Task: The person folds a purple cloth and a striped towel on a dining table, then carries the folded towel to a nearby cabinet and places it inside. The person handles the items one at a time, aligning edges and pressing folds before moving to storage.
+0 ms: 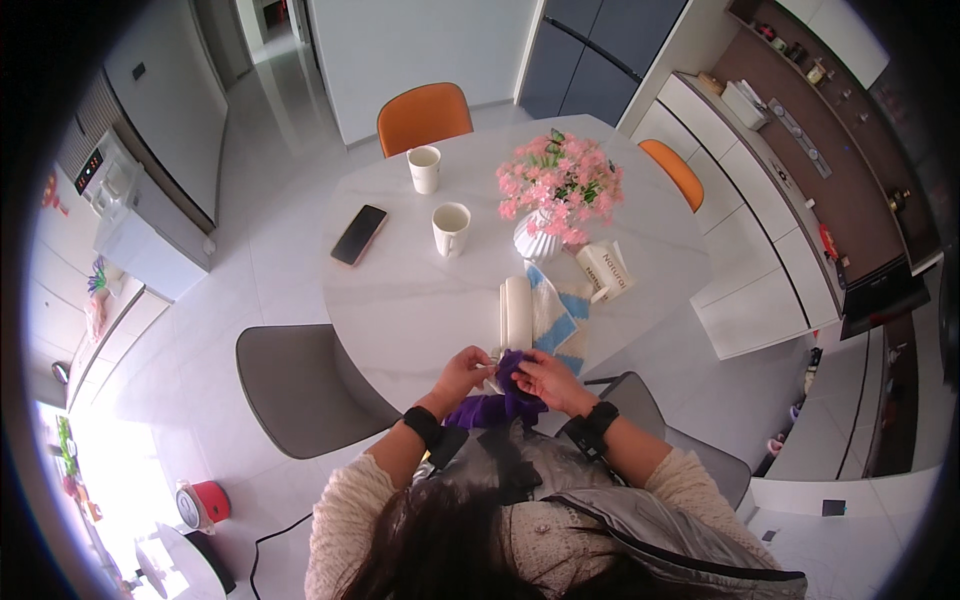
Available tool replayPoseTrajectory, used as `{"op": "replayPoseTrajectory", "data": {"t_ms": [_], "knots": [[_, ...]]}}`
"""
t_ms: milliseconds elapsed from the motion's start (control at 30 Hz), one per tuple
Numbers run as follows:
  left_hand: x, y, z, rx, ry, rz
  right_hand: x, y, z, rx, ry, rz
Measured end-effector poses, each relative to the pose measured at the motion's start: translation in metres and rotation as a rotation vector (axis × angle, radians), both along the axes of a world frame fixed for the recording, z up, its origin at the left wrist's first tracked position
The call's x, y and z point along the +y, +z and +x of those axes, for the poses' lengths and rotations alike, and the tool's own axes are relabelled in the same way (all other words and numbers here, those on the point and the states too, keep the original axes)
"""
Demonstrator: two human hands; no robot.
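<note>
A purple cloth (484, 411) lies bunched at the near edge of the marble-patterned table, partly over my lap. My right hand (546, 379) pinches a raised fold of it. Close by on the left, my left hand (466, 373) has thumb and fingertips together at the cloth's edge; whether something small is between them is too fine to tell. Just beyond both hands rests a long cream case (516, 311), its near end hidden by the cloth. Against its right side lies a blue and white knitted cloth (556, 319).
Two white mugs (451, 229), a smartphone (360, 235), a white vase (538, 236) of pink flowers and a tissue pack (604, 268) stand or lie farther back on the table. Grey chairs (300, 390) flank me; orange chairs (424, 116) are at the far side.
</note>
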State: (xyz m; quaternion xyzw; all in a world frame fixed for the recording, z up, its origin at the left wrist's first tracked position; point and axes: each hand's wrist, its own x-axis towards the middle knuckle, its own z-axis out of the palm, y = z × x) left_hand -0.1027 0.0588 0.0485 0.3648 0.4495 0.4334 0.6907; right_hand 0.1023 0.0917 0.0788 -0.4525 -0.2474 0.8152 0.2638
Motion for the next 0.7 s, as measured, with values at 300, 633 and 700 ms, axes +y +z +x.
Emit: {"op": "replayPoseTrajectory", "data": {"t_ms": [300, 633, 700], "knots": [[-0.001, 0.011, 0.005, 0.121, -0.278, 0.046, 0.001, -0.007, -0.009, -0.047, 0.135, -0.034], [-0.002, 0.008, 0.005, -0.101, -0.217, -0.087, 0.004, -0.008, -0.015, -0.146, 0.071, 0.08], [-0.002, 0.008, 0.005, -0.128, -0.194, -0.115, 0.003, -0.007, -0.016, -0.119, 0.048, 0.095]]}}
